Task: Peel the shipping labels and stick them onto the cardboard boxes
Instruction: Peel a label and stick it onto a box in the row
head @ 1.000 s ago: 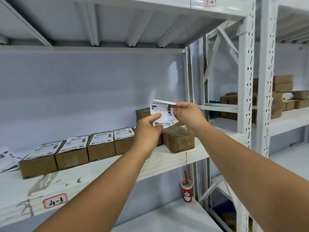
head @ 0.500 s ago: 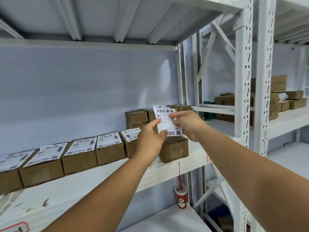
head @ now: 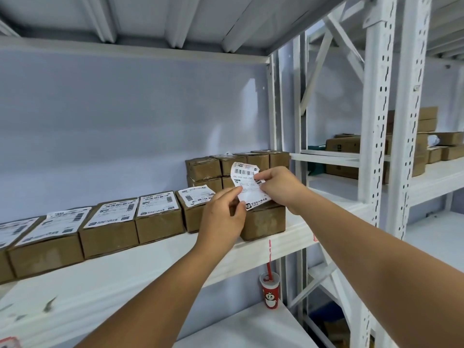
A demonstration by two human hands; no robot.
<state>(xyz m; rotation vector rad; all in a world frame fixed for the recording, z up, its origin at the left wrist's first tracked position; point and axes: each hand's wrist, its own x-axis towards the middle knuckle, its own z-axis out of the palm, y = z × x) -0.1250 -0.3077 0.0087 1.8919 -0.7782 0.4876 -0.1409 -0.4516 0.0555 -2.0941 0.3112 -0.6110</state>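
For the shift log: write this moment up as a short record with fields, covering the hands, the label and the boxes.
left hand: pinches the label's lower left edge
right hand: pinches the label's right side
label: held over the bare box, slightly curled
bare box: right end of the row on the shelf
labelled boxes: five to its left, labels on top
stacked boxes: behind, two layers
cup: red, with straw, on the shelf below

White metal racking is standing against a pale lilac wall, red paper cup sitting on the lower shelf.
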